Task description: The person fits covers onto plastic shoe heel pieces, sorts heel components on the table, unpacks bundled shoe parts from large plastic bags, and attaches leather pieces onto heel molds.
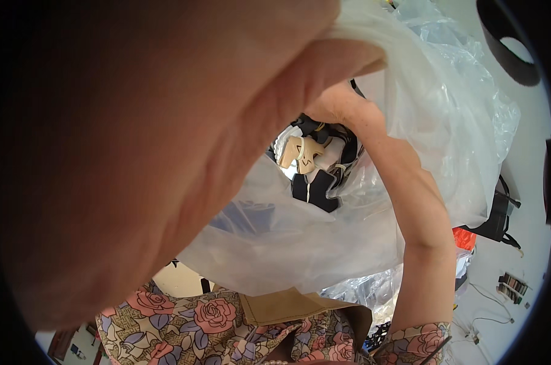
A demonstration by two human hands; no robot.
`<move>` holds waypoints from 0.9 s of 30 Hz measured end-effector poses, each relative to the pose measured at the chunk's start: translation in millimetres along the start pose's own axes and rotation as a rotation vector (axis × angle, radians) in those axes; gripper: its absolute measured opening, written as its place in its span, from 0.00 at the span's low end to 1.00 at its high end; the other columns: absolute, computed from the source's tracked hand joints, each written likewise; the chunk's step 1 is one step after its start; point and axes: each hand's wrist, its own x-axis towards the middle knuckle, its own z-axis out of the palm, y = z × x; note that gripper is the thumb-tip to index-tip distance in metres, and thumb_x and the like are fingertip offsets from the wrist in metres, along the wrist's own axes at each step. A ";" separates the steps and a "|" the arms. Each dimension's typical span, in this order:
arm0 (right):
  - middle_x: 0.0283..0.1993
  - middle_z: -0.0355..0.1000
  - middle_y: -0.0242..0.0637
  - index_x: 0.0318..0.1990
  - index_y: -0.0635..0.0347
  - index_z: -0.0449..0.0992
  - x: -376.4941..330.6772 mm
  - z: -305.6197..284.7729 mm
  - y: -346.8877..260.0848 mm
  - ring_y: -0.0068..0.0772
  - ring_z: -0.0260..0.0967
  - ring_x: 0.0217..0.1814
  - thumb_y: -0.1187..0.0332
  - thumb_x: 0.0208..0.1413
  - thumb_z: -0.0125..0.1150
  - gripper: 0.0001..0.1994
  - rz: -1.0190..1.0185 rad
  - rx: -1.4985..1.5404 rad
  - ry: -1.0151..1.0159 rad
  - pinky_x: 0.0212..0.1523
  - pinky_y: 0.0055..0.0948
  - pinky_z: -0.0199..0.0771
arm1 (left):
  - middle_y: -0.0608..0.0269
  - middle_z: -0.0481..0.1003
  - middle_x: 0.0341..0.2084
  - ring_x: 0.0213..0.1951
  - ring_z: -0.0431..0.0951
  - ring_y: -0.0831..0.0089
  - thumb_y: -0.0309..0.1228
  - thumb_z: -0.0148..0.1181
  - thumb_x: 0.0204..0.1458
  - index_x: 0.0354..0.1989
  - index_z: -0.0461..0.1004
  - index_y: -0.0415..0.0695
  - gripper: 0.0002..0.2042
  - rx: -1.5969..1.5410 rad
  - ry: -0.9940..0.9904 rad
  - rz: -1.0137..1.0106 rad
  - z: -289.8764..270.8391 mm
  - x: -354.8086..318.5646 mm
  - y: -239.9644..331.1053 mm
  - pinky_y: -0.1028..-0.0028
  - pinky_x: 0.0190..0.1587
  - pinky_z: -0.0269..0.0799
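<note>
The left hand lies nearest the lens, so close that it blurs and fills most of the left half of the view; its fingers are closed on the upper rim of a clear plastic bag, pinching the film near the top centre. Below, at the lower edge, the person's rose-patterned garment and a brown paper piece sit under the bag.

The bag hangs roughly upright with its long axis running from the gripped rim at the top down toward the lap, its mouth turned toward the camera. The right forearm comes up from the lower right and goes into that mouth; the right hand is mostly hidden by the film and the left hand, so whether it is open or gripping cannot be told.

Inside the bag lie black and tan shaped pieces, jumbled, their kind hard to make out. Beyond, on the pale floor, sit a black bag, something orange and thin cables.
</note>
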 end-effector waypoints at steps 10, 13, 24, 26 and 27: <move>0.48 0.68 0.42 0.39 0.58 0.77 -16.5 9.8 5.1 0.43 0.67 0.49 0.70 0.48 0.54 0.11 0.086 -0.001 0.154 0.49 0.36 0.67 | 0.50 0.77 0.23 0.19 0.70 0.77 0.18 0.65 0.39 0.34 0.75 0.27 0.12 0.026 0.153 0.159 7.5 -17.4 30.9 0.83 0.18 0.61; 0.48 0.69 0.42 0.39 0.58 0.77 -22.0 2.9 14.4 0.43 0.67 0.49 0.70 0.48 0.54 0.10 0.183 -0.039 0.304 0.49 0.37 0.67 | 0.51 0.77 0.21 0.18 0.68 0.78 0.18 0.67 0.36 0.33 0.75 0.27 0.14 -0.029 0.442 0.117 23.6 -18.6 37.3 0.84 0.18 0.58; 0.46 0.70 0.41 0.38 0.58 0.77 -6.1 -14.7 34.4 0.43 0.68 0.48 0.71 0.47 0.55 0.10 0.298 -0.069 0.486 0.48 0.37 0.68 | 0.47 0.77 0.25 0.21 0.72 0.75 0.14 0.64 0.38 0.34 0.75 0.27 0.12 -0.099 0.451 -0.017 27.1 -23.5 46.4 0.83 0.22 0.65; 0.45 0.70 0.41 0.38 0.58 0.77 -6.1 -16.9 34.9 0.43 0.68 0.47 0.71 0.47 0.55 0.10 0.283 -0.068 0.463 0.48 0.38 0.68 | 0.47 0.77 0.25 0.22 0.73 0.74 0.14 0.63 0.39 0.34 0.75 0.27 0.11 -0.127 0.447 -0.034 28.0 -23.4 46.5 0.83 0.23 0.67; 0.45 0.70 0.41 0.38 0.58 0.77 -5.7 -15.4 33.1 0.43 0.68 0.47 0.71 0.47 0.55 0.10 0.273 -0.066 0.443 0.48 0.38 0.68 | 0.46 0.77 0.26 0.23 0.74 0.74 0.13 0.63 0.39 0.34 0.75 0.27 0.11 -0.142 0.451 -0.047 26.6 -23.9 45.6 0.82 0.23 0.67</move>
